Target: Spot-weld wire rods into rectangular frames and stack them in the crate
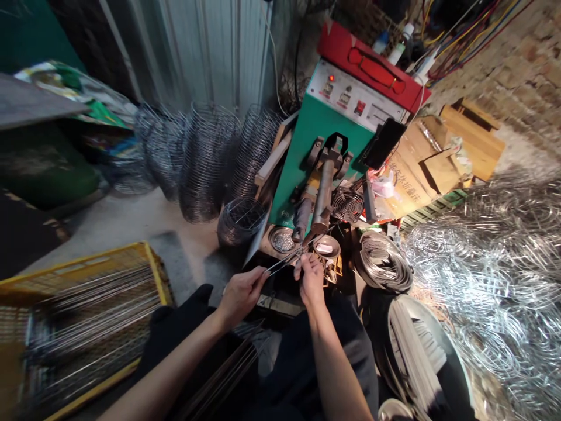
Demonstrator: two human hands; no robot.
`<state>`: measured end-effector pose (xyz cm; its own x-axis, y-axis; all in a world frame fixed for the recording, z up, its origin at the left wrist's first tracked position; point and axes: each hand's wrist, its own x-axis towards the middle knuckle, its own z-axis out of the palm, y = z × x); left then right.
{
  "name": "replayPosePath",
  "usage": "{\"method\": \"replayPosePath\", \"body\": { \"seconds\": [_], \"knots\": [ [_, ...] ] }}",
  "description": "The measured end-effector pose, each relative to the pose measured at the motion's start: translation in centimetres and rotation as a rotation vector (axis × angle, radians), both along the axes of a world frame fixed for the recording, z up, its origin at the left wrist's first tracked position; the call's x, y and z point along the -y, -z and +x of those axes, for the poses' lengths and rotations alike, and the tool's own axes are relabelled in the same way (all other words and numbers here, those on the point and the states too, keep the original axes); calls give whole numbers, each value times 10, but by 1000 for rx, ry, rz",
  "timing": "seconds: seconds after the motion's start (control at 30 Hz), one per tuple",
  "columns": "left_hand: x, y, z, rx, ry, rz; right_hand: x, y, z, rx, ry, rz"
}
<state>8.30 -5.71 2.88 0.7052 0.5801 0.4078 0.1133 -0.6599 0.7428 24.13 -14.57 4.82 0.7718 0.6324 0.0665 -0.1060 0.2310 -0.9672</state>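
My left hand (243, 293) is closed around the near end of thin metal rods (280, 264), which point up and to the right. Their far end reaches the electrode tips of a green machine (289, 181) with two thick metal arms (323, 196). My right hand (312, 278) is pinched close below those tips; whatever its fingers hold is too small to make out. Beside the tips stand a round dish of small metal parts (283, 240) and a bowl with a white piece in it (327, 248).
A yellow crate (151, 272) of metal rods stands at left. Wire coils (205, 164) line the back. At right are a flat strip coil (385, 263), a basin of strips (456, 351), a cardboard box (412, 169) and a heap of shiny wire rings (491, 292).
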Motion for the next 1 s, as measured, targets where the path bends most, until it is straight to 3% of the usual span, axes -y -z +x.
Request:
{"method": "replayPosePath", "body": {
  "seconds": [0.57, 1.0],
  "knots": [
    [-7, -14, 1, 7, 46, -26, 0, -1, 1, -4, 13, -47],
    [-24, -15, 34, 74, 115, 55, 7, -5, 29, 68, 76, -96]
  ]
}}
